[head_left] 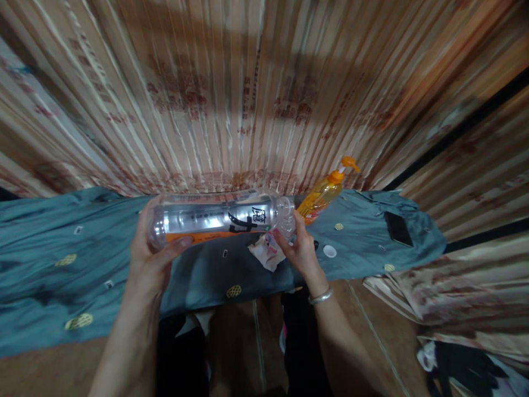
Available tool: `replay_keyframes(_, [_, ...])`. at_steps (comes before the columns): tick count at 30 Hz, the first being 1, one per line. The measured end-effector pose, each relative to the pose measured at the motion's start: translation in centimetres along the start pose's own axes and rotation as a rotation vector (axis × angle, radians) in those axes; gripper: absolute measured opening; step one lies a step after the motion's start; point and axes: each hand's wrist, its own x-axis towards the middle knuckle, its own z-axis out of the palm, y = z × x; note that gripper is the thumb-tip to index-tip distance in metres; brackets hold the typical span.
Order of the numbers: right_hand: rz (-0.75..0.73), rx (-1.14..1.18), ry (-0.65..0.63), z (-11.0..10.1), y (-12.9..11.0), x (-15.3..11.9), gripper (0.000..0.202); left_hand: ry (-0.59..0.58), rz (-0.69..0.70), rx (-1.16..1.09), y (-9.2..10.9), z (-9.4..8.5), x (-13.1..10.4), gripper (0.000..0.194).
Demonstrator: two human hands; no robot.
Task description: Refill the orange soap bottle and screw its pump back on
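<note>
A large clear plastic bottle (215,216) with a silver and orange label lies sideways in the air, held between my two hands. My left hand (155,251) is wrapped round its base end. At the neck end, my right hand (300,245) grips the bottle with thumb and fingers. Just below the neck, a crumpled white cloth or tissue (268,252) shows beside my right thumb. Behind my right hand stands a pump bottle (322,197) of orange liquid, its orange pump head at the top.
A teal patterned cloth (231,270) covers the narrow table. On its right part are a white round cap (329,251) and a dark phone (398,229). Pleated curtains (248,99) hang behind. Dark fabric items (467,369) lie at the lower right.
</note>
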Motion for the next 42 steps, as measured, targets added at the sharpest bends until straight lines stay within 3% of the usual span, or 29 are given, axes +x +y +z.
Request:
replay_keyframes(2, [0.001,0.006,0.000,0.0,0.1,0.0,0.065,0.037,-0.092,-0.082,0.3,0.2,-0.2,0.097])
replay_keyframes(8, [0.003,0.029,0.008,0.0,0.1,0.1,0.069,0.022,-0.106,-0.087,0.9,0.6,-0.3,0.097])
replay_keyframes(15, [0.004,0.050,0.024,0.1,0.5,0.1,0.069,0.102,-0.188,-0.191,2.1,2.2,-0.3,0.102])
replay_keyframes(20, [-0.031,0.039,0.046,0.2,0.8,0.0,0.066,0.127,-0.155,-0.232,2.6,2.7,-0.3,0.099])
replay_keyframes(26, [-0.041,0.037,0.046,0.2,0.7,0.0,0.065,0.137,-0.151,-0.240,2.2,2.6,-0.6,0.080])
replay_keyframes(42, [-0.045,0.014,0.054,0.2,0.9,0.0,0.066,0.089,-0.193,-0.340,2.4,3.3,-0.9,0.080])
